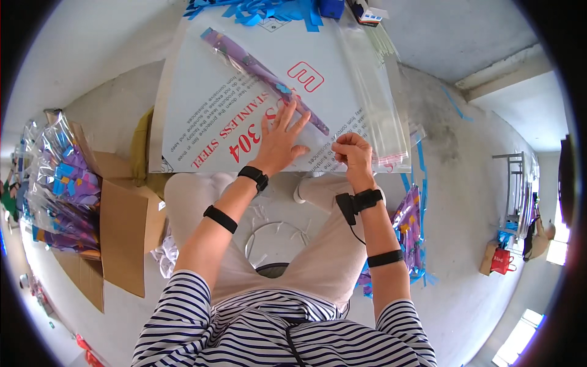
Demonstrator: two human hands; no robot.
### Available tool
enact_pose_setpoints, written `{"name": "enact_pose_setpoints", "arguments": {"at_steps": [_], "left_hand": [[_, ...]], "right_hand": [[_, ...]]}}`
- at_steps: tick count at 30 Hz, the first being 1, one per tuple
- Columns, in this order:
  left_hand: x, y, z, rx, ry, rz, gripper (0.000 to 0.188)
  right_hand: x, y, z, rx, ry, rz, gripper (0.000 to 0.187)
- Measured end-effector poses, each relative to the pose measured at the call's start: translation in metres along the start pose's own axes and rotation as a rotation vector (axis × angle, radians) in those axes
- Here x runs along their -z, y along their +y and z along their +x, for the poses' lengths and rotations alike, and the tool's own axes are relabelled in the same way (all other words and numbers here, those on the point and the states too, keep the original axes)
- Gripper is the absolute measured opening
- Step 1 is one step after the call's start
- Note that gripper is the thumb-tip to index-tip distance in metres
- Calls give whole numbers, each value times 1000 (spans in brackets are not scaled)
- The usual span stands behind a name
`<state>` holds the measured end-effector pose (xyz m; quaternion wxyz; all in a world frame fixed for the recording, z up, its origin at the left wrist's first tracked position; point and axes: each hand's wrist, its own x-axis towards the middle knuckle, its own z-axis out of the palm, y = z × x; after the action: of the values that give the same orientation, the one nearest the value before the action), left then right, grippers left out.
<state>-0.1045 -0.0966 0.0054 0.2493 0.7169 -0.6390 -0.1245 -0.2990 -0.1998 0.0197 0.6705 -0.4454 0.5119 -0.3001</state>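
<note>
1. Grey concrete floor [477,202] spread on every side of the seated person, whose striped shirt and pale trousers filled the lower middle of the view.
2. At the person's left stood an open brown cardboard box [125,229], with a heap of purple and blue items in clear wrappers [58,189] beside it; a smaller bundle of the same purple items [409,223] lay by the right leg.
3. Just beyond the knees lay a large white protective sheet printed with red lettering [202,85], serving as the work surface.
4. The left hand [278,140] lay palm down on that sheet, its fingers spread apart and flat, the fingertips touching the lower end of a long, narrow purple packet in a clear sleeve [263,70].
5. The right hand [353,153] was just beside the left, its fingers curled together and pinched on something small at the near edge of a stack of clear plastic bags [373,92]; what exactly they gripped could not be made out.
6. The purple packet ran diagonally from the left fingertips up toward the sheet's far left corner.
7. At the sheet's far edge lay a tangle of blue strips [263,11].
</note>
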Motion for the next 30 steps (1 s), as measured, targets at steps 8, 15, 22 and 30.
{"name": "enact_pose_setpoints", "arguments": {"at_steps": [8,15,22,30], "left_hand": [[-1,26,7,-120,77,108,79],[-10,-10,14,7,71,214,81],[4,-25,18,-5,99,236,88],[38,-69,27,130,140,236,87]], "right_hand": [[-8,-2,-4,139,-17,-157,17],[0,-1,-13,167,80,-425,21],[63,8,-36,334,167,-695,17],[195,16,-101,266,277,-1220,8]]}}
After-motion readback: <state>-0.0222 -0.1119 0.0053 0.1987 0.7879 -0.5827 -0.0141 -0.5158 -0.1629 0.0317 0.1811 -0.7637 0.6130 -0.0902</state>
